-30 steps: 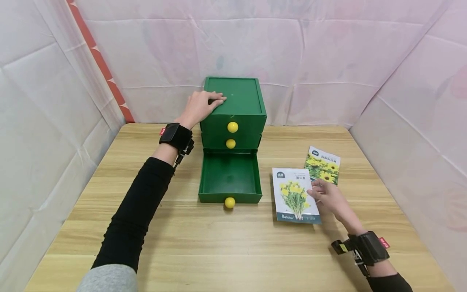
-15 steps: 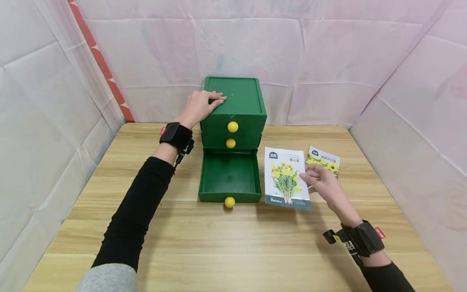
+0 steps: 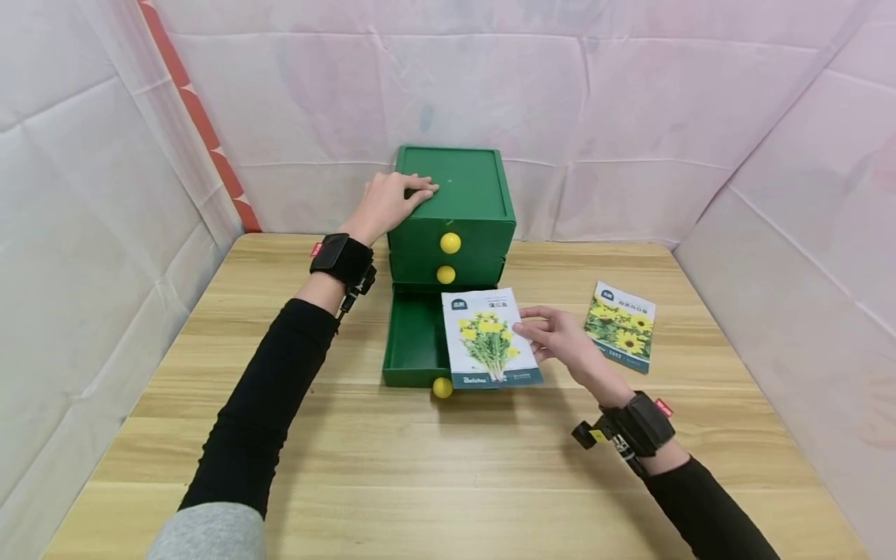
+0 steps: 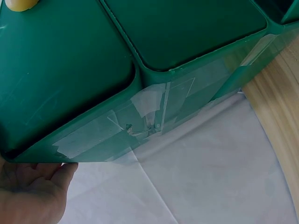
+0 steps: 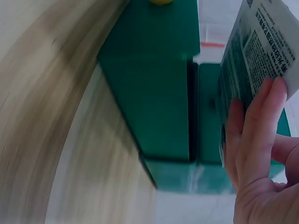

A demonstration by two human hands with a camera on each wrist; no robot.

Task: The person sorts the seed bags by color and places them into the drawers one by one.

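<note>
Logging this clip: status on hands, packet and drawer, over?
Left hand resting on cabinet top. Right hand holds seed packet over open bottom drawer. Nothing seen in the way.

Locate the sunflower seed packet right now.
Head view: the sunflower seed packet lies flat on the table, right of the right hand and the green drawer unit.
</note>
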